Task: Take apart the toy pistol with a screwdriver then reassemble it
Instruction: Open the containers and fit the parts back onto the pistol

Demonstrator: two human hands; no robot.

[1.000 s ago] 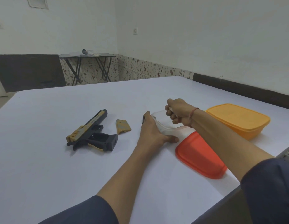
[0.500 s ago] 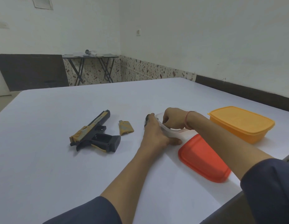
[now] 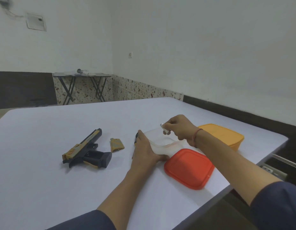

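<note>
Nearest, both forearms reach out from dark sleeves across the white worktop [image 3: 61, 188]. A red lid [image 3: 188, 168] lies flat just right of the left hand [image 3: 144, 152], off its box. That hand braces a clear container [image 3: 162, 146]: its fingers lie straight along the left wall with the thumb along the near side, steadying rather than grasping. A dark slim tool [image 3: 136, 136], probably the screwdriver, shows just beyond the fingertips and is mostly hidden by the hand.

The toy pistol [image 3: 85, 146] lies on its side well left of the hands, touched by neither. A loose yellow panel [image 3: 117, 144] lies between it and the left hand, so the pistol looks partly dismantled.

Farther out, the right hand [image 3: 180, 127] hangs above the container with its wrist bent down, fingers pinching a small pale cylinder [image 3: 164, 129]. The step looks like part handling, though whether the piece is going in or coming out cannot be told. Either way, the next move needs a firm pinch and a steady box. A closed orange box [image 3: 221, 135] sits beyond the wrist.
</note>
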